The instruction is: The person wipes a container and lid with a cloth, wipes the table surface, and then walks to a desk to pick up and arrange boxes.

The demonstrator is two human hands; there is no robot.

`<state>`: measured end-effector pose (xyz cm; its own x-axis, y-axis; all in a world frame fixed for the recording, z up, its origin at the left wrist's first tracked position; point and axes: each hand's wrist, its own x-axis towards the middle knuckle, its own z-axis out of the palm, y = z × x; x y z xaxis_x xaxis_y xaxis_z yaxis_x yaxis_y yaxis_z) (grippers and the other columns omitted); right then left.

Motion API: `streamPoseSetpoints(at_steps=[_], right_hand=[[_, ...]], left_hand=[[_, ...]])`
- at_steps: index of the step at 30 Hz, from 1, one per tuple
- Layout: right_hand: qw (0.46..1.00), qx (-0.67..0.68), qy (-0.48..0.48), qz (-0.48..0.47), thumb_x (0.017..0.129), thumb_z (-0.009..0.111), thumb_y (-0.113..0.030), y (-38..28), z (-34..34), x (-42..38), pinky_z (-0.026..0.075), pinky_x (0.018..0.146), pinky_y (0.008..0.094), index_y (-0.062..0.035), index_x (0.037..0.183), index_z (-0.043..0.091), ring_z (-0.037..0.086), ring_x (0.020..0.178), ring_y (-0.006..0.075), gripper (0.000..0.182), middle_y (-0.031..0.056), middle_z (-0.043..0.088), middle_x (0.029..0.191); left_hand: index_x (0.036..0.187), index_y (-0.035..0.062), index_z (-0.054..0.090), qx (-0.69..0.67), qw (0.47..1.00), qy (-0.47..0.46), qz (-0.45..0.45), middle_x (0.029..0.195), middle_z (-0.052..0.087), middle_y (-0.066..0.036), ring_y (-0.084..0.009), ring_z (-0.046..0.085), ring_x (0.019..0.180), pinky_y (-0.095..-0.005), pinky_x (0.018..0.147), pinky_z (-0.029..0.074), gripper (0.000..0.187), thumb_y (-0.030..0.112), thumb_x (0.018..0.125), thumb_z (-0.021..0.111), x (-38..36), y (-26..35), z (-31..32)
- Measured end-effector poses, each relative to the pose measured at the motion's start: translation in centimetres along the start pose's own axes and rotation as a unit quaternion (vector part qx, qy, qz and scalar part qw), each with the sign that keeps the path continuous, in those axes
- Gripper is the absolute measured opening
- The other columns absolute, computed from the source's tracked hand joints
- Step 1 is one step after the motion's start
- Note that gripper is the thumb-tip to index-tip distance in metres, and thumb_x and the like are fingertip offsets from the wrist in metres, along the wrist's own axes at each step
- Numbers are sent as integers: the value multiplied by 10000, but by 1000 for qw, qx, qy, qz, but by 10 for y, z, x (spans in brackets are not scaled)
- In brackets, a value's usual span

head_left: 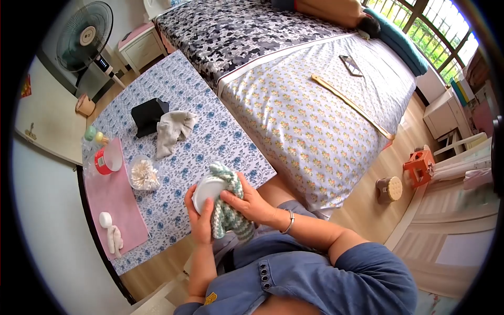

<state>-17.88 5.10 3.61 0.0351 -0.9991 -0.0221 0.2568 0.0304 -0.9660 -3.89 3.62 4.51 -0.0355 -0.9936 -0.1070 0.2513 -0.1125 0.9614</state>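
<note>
We clamp both hands on the bowl (206, 189): left hand (198, 216) at 7 o'clock. Right hand (251, 206), at 3, presses the cloth (227, 212) on it.

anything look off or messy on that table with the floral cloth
Nothing spilled or broken. A grey cloth lies crumpled beside the black box. The left hand holds a white dish while the right hand presses a striped knitted cloth on it.
</note>
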Motion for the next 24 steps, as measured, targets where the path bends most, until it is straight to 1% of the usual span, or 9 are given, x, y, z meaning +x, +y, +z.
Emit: streamPoseSetpoints(at_steps=[1, 2, 4, 7, 9, 11, 14, 20, 24], right_hand=[[995, -84, -24, -40, 815, 557, -300, -3, -5, 1, 385, 842, 335, -50, 1220, 327, 482, 995, 271, 529, 182, 475, 1059], [995, -84, -23, -40, 815, 557, -300, -9, -7, 1, 385, 842, 335, -50, 1220, 327, 482, 995, 271, 529, 182, 475, 1059], [946, -297, -96, -82, 798, 564, -337, -20, -6, -2, 398, 826, 375, -85, 1234, 322, 478, 981, 341, 559, 202, 459, 1047], [949, -294, -89, -71, 790, 567, -344, -18, 1, -4, 403, 810, 395, -99, 1235, 326, 473, 953, 366, 562, 205, 443, 1025], [953, -287, -79, -62, 790, 571, -332, -16, 10, -6, 398, 813, 390, -79, 1229, 331, 473, 950, 359, 561, 206, 441, 1018], [975, -210, 5, -77, 792, 574, -308, -10, 22, -10, 380, 837, 372, -36, 1207, 349, 461, 968, 343, 545, 207, 440, 1031], [990, -118, 40, -69, 791, 579, -290, -7, 34, -14, 362, 859, 357, -6, 1190, 359, 449, 990, 330, 537, 208, 438, 1054], [997, -70, 21, -13, 795, 577, -297, -4, 34, -14, 357, 867, 365, -16, 1175, 374, 439, 1023, 335, 515, 207, 441, 1083], [993, -119, 26, -6, 798, 574, -306, 1, 33, -18, 357, 868, 365, -17, 1176, 372, 440, 1022, 342, 517, 208, 445, 1088]], left_hand=[[1198, 51, 347, -39, 997, -45, -39, 1114, 445, -97, -188, 447, 1001, -296, 862, 370, 475, 188, 807, 580, -1, 8, -4], [1193, 38, 348, -78, 990, -90, -77, 1100, 457, -96, -187, 451, 995, -291, 860, 369, 484, 213, 807, 582, 0, 14, -9], [1183, 10, 354, -68, 988, -100, -94, 1092, 470, -102, -190, 468, 976, -288, 837, 386, 512, 261, 803, 587, 1, 7, -26], [1169, -14, 370, -48, 986, -109, -114, 1096, 473, -113, -190, 485, 955, -288, 816, 403, 509, 276, 807, 581, -7, 12, -25], [1149, -20, 393, -41, 997, 18, -57, 1070, 490, -123, -191, 500, 933, -292, 800, 415, 488, 296, 818, 563, -18, 11, -13], [1140, -24, 400, -55, 998, 8, -35, 1063, 494, -126, -191, 501, 933, -295, 799, 416, 474, 295, 824, 552, -20, 8, -16], [1128, -24, 409, -74, 997, 13, -3, 1055, 498, -127, -192, 501, 935, -300, 798, 417, 438, 286, 841, 526, -25, 4, -16], [1102, -23, 437, -53, 998, 30, -16, 1039, 505, -112, -179, 500, 928, -288, 799, 409, 374, 248, 853, 506, -23, -2, -24], [1079, -17, 455, -55, 998, 31, -30, 1020, 512, -104, -167, 507, 903, -283, 777, 416, 345, 244, 857, 498, -27, -10, -29]])
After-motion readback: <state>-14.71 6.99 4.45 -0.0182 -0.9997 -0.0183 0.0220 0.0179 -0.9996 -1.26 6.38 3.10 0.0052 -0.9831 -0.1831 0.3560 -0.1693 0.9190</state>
